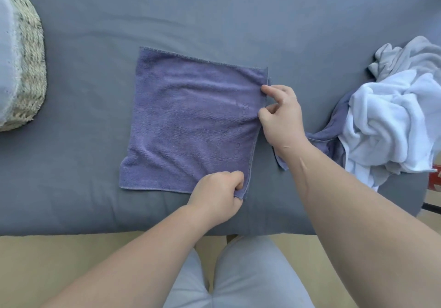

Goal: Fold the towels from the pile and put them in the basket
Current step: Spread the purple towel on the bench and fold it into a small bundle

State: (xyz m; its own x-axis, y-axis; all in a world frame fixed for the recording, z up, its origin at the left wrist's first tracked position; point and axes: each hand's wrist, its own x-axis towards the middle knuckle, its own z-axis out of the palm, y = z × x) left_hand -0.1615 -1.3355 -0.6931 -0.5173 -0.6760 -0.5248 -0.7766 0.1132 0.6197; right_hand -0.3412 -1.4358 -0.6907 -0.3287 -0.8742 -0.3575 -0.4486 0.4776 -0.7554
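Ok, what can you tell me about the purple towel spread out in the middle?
The purple towel is roughly square, a fine-pile, microfibre-looking cloth with a stitched hem and faint embossed lettering near its right edge. It lies flat, slightly skewed, on the grey cover. A second layer peeks out at the right edge, suggesting one fold. The left hand pinches its near right corner; the right hand pinches the right edge.
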